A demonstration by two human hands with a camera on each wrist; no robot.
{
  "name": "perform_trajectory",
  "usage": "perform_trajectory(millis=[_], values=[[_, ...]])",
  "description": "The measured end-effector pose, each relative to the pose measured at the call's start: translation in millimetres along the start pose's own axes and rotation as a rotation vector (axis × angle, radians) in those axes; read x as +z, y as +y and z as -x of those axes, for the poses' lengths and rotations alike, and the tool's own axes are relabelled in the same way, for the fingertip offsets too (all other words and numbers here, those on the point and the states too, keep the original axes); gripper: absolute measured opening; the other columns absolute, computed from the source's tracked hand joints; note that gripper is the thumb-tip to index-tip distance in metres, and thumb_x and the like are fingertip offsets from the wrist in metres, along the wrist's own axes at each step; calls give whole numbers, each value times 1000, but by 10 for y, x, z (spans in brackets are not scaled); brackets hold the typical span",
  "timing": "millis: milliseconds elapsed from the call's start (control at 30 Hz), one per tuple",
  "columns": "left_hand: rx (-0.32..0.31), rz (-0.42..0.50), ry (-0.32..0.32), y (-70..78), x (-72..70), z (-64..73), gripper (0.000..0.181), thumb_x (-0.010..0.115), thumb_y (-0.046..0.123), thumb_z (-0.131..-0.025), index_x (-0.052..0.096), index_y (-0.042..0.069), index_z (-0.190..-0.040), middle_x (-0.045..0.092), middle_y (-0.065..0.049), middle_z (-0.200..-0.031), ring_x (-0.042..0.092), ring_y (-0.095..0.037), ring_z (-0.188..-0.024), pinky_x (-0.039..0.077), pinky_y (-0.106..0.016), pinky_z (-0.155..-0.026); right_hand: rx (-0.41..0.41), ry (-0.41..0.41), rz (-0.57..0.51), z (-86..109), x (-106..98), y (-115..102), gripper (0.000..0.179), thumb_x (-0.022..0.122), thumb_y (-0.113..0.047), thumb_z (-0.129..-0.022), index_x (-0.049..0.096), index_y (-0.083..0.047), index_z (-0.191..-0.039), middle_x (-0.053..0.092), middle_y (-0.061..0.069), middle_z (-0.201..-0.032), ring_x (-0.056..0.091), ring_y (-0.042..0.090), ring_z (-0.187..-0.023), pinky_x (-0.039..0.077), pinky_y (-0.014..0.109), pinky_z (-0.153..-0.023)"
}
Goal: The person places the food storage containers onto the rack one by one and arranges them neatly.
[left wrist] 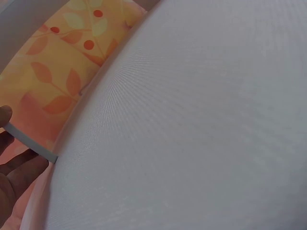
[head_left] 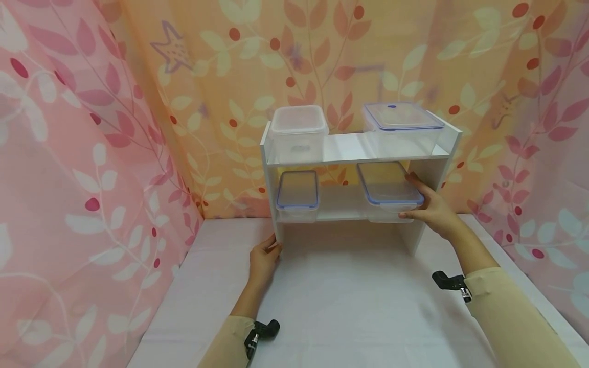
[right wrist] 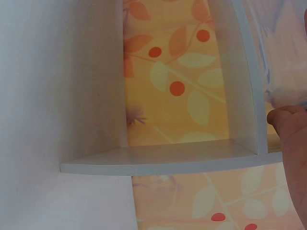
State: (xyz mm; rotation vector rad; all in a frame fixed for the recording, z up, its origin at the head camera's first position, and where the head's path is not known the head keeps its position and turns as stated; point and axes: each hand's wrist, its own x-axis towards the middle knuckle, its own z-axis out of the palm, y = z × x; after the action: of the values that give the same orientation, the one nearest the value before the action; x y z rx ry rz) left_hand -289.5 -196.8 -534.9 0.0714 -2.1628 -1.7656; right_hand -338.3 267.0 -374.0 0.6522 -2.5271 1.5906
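A white two-tier shelf rack (head_left: 342, 197) stands on the white-covered table. On its lower tier, at the right, sits a clear food container (head_left: 391, 186) with a blue-edged lid. My right hand (head_left: 434, 212) grips this container by its right side, thumb at the front and fingers toward the back. The right wrist view catches only the thumb side of that hand (right wrist: 295, 134) beside the container's clear wall (right wrist: 285, 52). My left hand (head_left: 264, 261) holds the foot of the rack's left side panel, pinching its edge (left wrist: 31, 143) between thumb and fingers.
A smaller blue-edged container (head_left: 297, 191) sits at the left of the lower tier. Up top are a white-lidded container (head_left: 300, 133) on the left and a large blue-edged one (head_left: 405, 125) on the right. Patterned curtains (head_left: 221, 76) surround the table (head_left: 340, 306).
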Motion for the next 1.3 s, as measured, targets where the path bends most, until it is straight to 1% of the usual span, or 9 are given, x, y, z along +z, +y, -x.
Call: perform_trajectory(millis=[300,500,733,867,1000,1067,1100,1233,1300], values=[[9,6,3,-12,8,0,42,75,13,-94,67,10,-136,70,-16,-128,74,-22,-102,58,-22,-72,12,-10,11,28,-3,-24,104,81,-6,-88,15,-29,-166,3,8,-173,25,52,-146,52,16,-88],[4,19,7,-36,5,-28,42,76,15,-94,68,12,-135,72,-10,-127,74,-22,-102,59,-24,-74,-16,-14,-11,49,26,4,105,80,-6,-89,12,-24,-166,9,21,-166,42,51,-131,54,16,-85],[-11,-17,9,-49,2,-5,43,76,16,-93,68,14,-135,71,-8,-128,74,-21,-103,60,-29,-79,-35,23,-29,146,96,-40,106,79,2,-87,11,-17,-166,17,19,-162,49,29,-124,51,9,-85],[19,-6,7,-30,4,-40,42,76,17,-94,68,13,-135,70,-9,-130,74,-21,-105,60,-27,-78,-49,90,64,205,116,-111,103,82,-6,-86,16,-15,-165,25,24,-162,50,40,-128,48,7,-86],[34,-3,9,-32,-2,-60,42,76,19,-94,68,14,-135,70,-9,-131,74,-20,-105,60,-26,-78,-39,145,148,261,137,-159,101,84,-15,-86,21,-18,-165,29,23,-163,43,50,-139,47,25,-102],[24,-5,8,-35,-7,-52,41,76,19,-94,69,15,-134,70,-8,-130,74,-20,-104,60,-26,-78,-39,149,149,292,150,-164,100,84,-15,-87,21,-17,-165,28,23,-164,38,52,-143,43,28,-106],[17,-7,7,-37,-9,-45,41,77,19,-94,69,16,-134,71,-8,-130,74,-19,-104,60,-26,-77,-44,152,144,307,158,-162,99,83,-14,-87,22,-15,-165,28,23,-164,37,51,-143,42,27,-108],[12,-10,-1,-45,-5,-22,42,76,19,-94,69,16,-135,71,-7,-130,74,-19,-104,60,-27,-79,-67,172,117,369,191,-144,96,82,-11,-88,24,-10,-163,30,25,-162,35,50,-145,36,9,-105],[16,-10,-5,-50,0,-15,42,76,19,-94,68,16,-135,70,-7,-131,74,-20,-105,60,-28,-80,-67,189,120,401,206,-139,95,82,-13,-88,24,-11,-163,32,25,-162,36,49,-145,34,6,-104]])
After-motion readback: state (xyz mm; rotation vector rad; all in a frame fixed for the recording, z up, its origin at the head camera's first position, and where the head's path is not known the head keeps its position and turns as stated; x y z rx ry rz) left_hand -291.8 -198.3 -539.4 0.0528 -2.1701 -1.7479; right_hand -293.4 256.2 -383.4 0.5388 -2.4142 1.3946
